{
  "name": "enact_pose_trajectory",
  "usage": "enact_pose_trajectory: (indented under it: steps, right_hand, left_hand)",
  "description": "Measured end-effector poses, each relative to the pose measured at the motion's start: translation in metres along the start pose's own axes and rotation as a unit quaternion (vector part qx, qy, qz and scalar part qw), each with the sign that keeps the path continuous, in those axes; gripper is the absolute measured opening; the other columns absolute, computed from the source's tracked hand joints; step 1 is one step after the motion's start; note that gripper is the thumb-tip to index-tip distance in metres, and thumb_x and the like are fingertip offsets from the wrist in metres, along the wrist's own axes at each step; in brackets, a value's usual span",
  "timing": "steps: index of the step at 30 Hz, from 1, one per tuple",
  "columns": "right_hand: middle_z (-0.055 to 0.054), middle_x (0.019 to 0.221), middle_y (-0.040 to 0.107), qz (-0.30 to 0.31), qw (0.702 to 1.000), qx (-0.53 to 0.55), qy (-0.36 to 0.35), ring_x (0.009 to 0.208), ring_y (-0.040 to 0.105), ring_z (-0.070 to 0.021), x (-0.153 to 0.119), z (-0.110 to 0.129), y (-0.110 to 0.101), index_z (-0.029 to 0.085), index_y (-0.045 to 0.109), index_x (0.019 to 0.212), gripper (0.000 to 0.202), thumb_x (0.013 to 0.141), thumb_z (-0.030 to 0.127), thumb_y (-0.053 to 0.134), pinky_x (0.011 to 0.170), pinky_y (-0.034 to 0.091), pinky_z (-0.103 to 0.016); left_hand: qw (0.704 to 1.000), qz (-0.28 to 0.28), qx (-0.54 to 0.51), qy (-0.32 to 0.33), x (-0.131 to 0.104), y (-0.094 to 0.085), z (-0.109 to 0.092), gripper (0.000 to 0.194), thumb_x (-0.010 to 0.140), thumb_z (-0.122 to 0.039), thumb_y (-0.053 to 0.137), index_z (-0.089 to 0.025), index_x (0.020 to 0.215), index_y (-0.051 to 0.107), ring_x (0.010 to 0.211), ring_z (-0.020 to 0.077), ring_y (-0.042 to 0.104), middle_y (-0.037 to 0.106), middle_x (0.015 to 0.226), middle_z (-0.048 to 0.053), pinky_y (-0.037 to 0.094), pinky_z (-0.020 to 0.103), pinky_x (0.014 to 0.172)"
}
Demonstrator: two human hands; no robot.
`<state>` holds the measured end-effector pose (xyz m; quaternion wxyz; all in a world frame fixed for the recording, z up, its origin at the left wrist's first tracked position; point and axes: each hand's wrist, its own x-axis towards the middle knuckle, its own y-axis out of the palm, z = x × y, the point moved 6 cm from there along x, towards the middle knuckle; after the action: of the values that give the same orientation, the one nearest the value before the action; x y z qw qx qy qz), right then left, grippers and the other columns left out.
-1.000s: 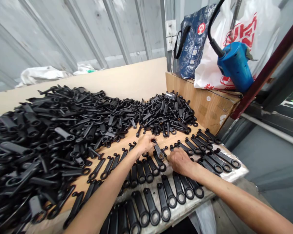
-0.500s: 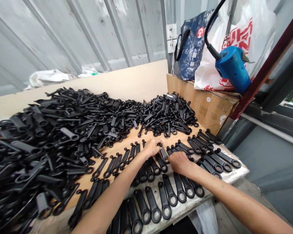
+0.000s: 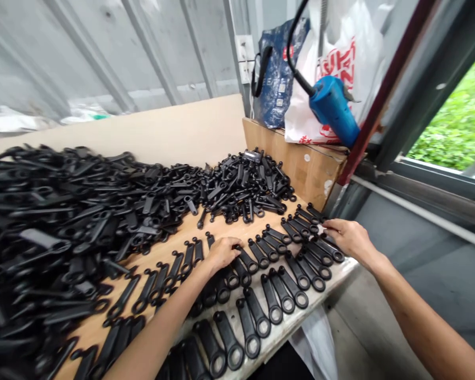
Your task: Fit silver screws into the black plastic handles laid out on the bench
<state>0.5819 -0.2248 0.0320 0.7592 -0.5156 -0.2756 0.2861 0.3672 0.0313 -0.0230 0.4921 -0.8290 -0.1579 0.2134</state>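
Black ring-ended parts lie in rows along the front of the wooden table. My left hand rests over the middle of the back row, its fingers curled at the top of one part; whether it grips that part is hard to make out. Over at the right end of the rows, my right hand has its fingertips pressed together beside the end parts, and what they hold, if anything, is too small to tell. A big heap of similar black parts covers the left and back of the table.
A smaller heap sits at the back, beside a wooden box bearing a blue bag and a white bag. A blue tool hangs above the box. A dark red post slants down at the right.
The view has turned to the right. My right hand has moved from the middle of the rows to their right end. My left hand stays over the back row, now apart from my right.
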Motion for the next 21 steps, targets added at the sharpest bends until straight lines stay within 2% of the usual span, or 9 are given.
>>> enact_pose_trajectory:
  steps: [2, 5, 9, 13, 17, 20, 21]
  right_hand:
    - [0.003, 0.096, 0.065, 0.017, 0.998, -0.013, 0.062, 0.087, 0.058, -0.0203, -0.008, -0.034, -0.001, 0.03, 0.064, 0.092, 0.026, 0.078, 0.033, 0.042, 0.064, 0.039, -0.025]
    - [0.002, 0.093, 0.066, 0.07, 0.993, -0.014, 0.093, 0.086, 0.058, -0.0203, -0.021, -0.06, 0.008, 0.031, 0.063, 0.094, 0.027, 0.078, 0.035, 0.042, 0.063, 0.038, -0.025]
    - [0.001, 0.1, 0.063, 0.096, 0.991, -0.01, 0.089, 0.088, 0.057, -0.0202, -0.032, -0.067, 0.023, 0.03, 0.063, 0.095, 0.027, 0.077, 0.033, 0.042, 0.064, 0.038, -0.025]
    - [-0.002, 0.098, 0.062, 0.093, 0.992, -0.023, 0.081, 0.088, 0.057, -0.0202, -0.036, -0.06, 0.03, 0.027, 0.064, 0.092, 0.027, 0.076, 0.027, 0.042, 0.064, 0.037, -0.024]
    - [-0.003, 0.098, 0.062, 0.099, 0.992, -0.029, 0.077, 0.088, 0.057, -0.0207, -0.039, -0.058, 0.034, 0.025, 0.065, 0.092, 0.027, 0.075, 0.026, 0.043, 0.063, 0.038, -0.024]
    - [-0.001, 0.102, 0.061, 0.086, 0.993, -0.037, 0.076, 0.09, 0.056, -0.0219, -0.044, -0.061, 0.032, 0.027, 0.064, 0.093, 0.026, 0.076, 0.028, 0.043, 0.065, 0.04, -0.026]
    - [-0.001, 0.103, 0.061, 0.07, 0.994, -0.046, 0.075, 0.091, 0.056, -0.0225, -0.045, -0.06, 0.03, 0.028, 0.063, 0.094, 0.027, 0.077, 0.029, 0.043, 0.066, 0.04, -0.027]
  left_hand:
    - [1.0, -0.003, 0.006, 0.003, 0.001, 0.0, -0.004, 0.024, 0.075, -0.033, 0.052, -0.019, 0.094, 0.059, 0.096, 0.017, 0.054, 0.062, 0.101, 0.004, 0.04, 0.039, 0.086]
    - [1.0, -0.016, 0.015, 0.0, 0.003, -0.002, -0.012, 0.025, 0.071, -0.026, 0.053, -0.023, 0.095, 0.06, 0.096, 0.0168, 0.055, 0.064, 0.101, 0.002, 0.04, 0.033, 0.085]
    - [0.999, -0.038, 0.019, 0.008, 0.0, -0.009, -0.023, 0.033, 0.067, -0.024, 0.051, -0.024, 0.099, 0.06, 0.097, 0.018, 0.056, 0.062, 0.108, 0.001, 0.042, 0.028, 0.083]
    - [0.997, -0.067, 0.01, 0.032, -0.02, -0.023, -0.034, 0.036, 0.07, -0.029, 0.047, -0.019, 0.103, 0.058, 0.096, 0.0189, 0.056, 0.061, 0.109, 0.005, 0.041, 0.029, 0.085]
    - [0.992, -0.102, -0.016, 0.065, -0.067, -0.047, -0.058, 0.032, 0.075, -0.033, 0.044, -0.019, 0.1, 0.059, 0.094, 0.0161, 0.057, 0.064, 0.103, 0.004, 0.042, 0.028, 0.086]
    - [0.985, -0.145, -0.037, 0.085, -0.127, -0.074, -0.085, 0.025, 0.077, -0.033, 0.045, -0.022, 0.094, 0.06, 0.095, 0.0149, 0.056, 0.063, 0.103, 0.001, 0.042, 0.027, 0.087]
    - [0.974, -0.179, -0.051, 0.129, -0.153, -0.085, -0.097, 0.022, 0.077, -0.03, 0.047, -0.023, 0.091, 0.061, 0.093, 0.0154, 0.057, 0.065, 0.099, 0.002, 0.043, 0.027, 0.086]
